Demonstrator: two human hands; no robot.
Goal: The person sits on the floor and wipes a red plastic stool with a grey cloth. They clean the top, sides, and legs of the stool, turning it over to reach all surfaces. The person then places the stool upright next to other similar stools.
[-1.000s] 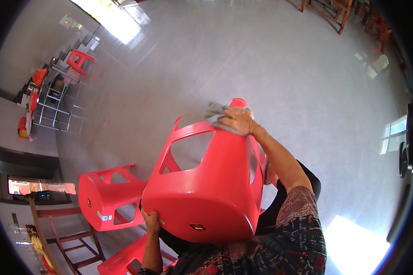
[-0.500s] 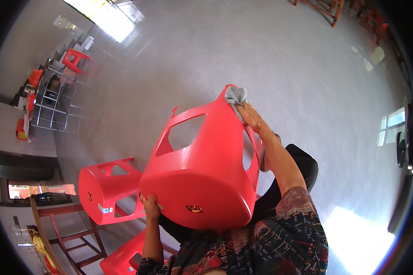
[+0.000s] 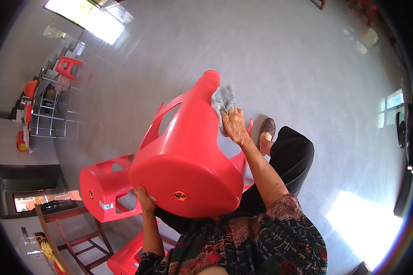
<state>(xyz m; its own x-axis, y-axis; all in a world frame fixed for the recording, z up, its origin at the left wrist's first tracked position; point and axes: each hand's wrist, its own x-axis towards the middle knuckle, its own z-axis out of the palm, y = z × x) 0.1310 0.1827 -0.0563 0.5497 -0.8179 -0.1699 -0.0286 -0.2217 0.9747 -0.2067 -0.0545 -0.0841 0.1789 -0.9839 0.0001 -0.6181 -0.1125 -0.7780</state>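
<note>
A red plastic stool (image 3: 183, 176) is tilted in front of me, its seat toward my body and its legs pointing away. My left hand (image 3: 145, 200) grips the left edge of the seat; some of its fingers are hidden. A crumpled grey cloth (image 3: 223, 100) is in my right hand (image 3: 235, 124), pressed against the side of one stool leg. The stool's far legs are partly hidden behind its body.
A second red stool (image 3: 106, 190) lies on its side to the left, and another red stool (image 3: 126, 255) is at the lower left. Nearby stands a wooden frame (image 3: 80, 237) beside bananas (image 3: 46, 247). A metal rack (image 3: 50, 110) is far left.
My right hand and the cloth have moved down the leg toward the seat and slightly left. The stool has turned and shifted a little left, with my left hand still on it.
</note>
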